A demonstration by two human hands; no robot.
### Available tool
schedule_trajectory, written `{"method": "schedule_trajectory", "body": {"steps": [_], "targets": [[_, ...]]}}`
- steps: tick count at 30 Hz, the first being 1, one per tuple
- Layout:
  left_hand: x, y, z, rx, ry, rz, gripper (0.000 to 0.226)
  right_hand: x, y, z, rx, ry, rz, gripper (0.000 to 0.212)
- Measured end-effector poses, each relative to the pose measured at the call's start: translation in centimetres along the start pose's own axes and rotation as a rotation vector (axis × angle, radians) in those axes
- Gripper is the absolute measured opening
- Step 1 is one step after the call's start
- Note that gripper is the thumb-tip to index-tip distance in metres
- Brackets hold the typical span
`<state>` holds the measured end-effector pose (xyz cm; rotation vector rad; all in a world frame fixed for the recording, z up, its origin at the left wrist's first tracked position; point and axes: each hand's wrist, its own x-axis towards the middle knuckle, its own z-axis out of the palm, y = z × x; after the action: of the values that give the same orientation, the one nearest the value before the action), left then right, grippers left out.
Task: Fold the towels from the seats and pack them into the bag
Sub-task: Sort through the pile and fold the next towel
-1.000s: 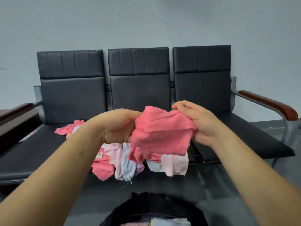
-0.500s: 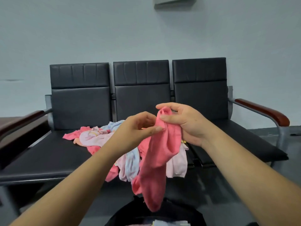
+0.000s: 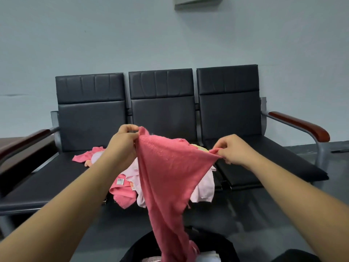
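While the left hand (image 3: 124,140) pinches one top corner of a coral towel (image 3: 170,167) and the right hand (image 3: 232,148) pinches another corner lower and off to the side, the cloth is stretched between them in the air in front of the bench (image 3: 56,176). Both hands are clenched on the fabric, thumb against fingers. The towel's upper edge slopes down from left to right. The rest hangs in a long, loose tail, and its end dips into the open mouth of the black bag (image 3: 213,242) at the bottom of the view.

Behind the towel a heap of towels (image 3: 130,184) in coral, pale pink and peach lies across the left and middle seats, and several spill over the front edge. Inside the bag some pale cloth (image 3: 209,255) shows beside the hanging tail, so a few towels appear to be packed already, though how many cannot be told.

By the look of it the job is partway through, and likely nearer the start than the end. This towel is only being spread out by its corners and has no fold in it yet. It needs squaring up, folding and putting in the bag, and then the whole heap on the bench awaits the same treatment.
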<state>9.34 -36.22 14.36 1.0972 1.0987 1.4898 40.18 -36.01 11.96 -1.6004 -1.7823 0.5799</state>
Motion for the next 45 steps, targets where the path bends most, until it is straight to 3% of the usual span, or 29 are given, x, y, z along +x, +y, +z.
{"method": "schedule_trajectory", "body": {"steps": [4, 8, 10, 12, 15, 18, 20, 23, 24, 26, 28, 30, 34, 37, 42, 45], "targets": [[0.1, 0.8, -0.3, 0.199, -0.136, 0.035, 0.04, -0.2, 1.3, -0.2, 0.592, -0.103, 0.176, 0.03], [0.9, 1.4, -1.1, 0.141, -0.109, -0.024, 0.021, -0.1, 0.6, -0.9, 1.068, -0.131, 0.218, 0.021], [1.5, 1.2, -1.9, 0.338, -0.155, 0.024, 0.016, -0.1, 0.3, -1.5, 1.144, -0.168, 0.144, 0.021], [2.1, 1.0, -2.7, 0.592, -0.092, 0.098, 0.02, 0.1, 0.2, -1.8, 0.937, -0.207, 0.087, 0.027], [2.7, 1.3, -3.4, 0.752, 0.01, 0.132, 0.015, 0.7, 0.0, -1.5, 0.377, -0.045, 0.046, 0.017], [3.0, 2.9, -3.4, 0.991, 0.026, 0.114, 0.018, 1.6, -1.8, -2.0, 0.193, 0.102, -0.02, 0.014], [2.8, 5.3, -2.8, 0.821, -0.011, 0.125, 0.02, 2.2, -4.1, -3.6, 0.38, 0.098, -0.067, 0.013], [2.0, 10.2, -1.7, 0.115, -0.288, 0.07, 0.021, 2.5, -7.6, -7.5, 1.139, -0.066, -0.131, 0.028], [1.6, 11.5, -1.5, 0.017, -0.368, 0.053, 0.024, 2.7, -8.1, -8.6, 1.272, -0.094, -0.141, 0.033], [1.4, 12.9, -1.6, 0.243, -0.364, 0.059, 0.022, 3.0, -8.4, -9.4, 1.125, -0.047, -0.071, 0.035], [1.8, 13.0, -2.5, 0.831, -0.184, 0.093, 0.012, 3.4, -8.2, -8.5, 0.717, 0.086, 0.037, 0.024], [2.4, 12.4, -3.1, 1.038, -0.102, 0.118, 0.014, 3.8, -7.7, -7.6, 0.592, 0.137, 0.065, 0.013], [2.2, 11.5, -2.5, 0.713, -0.172, 0.166, 0.007, 3.8, -6.9, -6.9, 0.535, 0.077, 0.045, 0.017], [2.1, 11.1, -2.6, 0.48, -0.358, 0.003, 0.026, 3.2, -7.1, -6.3, 0.359, 0.146, 0.056, 0.008], [3.1, 10.2, -4.3, 0.594, -0.339, -0.083, 0.031, 3.3, -6.6, -6.8, 0.308, 0.142, 0.108, 0.018], [3.2, 9.8, -5.0, 0.616, -0.315, -0.088, 0.03, 3.6, -6.4, -6.4, 0.534, 0.019, 0.168, 0.018]]}}
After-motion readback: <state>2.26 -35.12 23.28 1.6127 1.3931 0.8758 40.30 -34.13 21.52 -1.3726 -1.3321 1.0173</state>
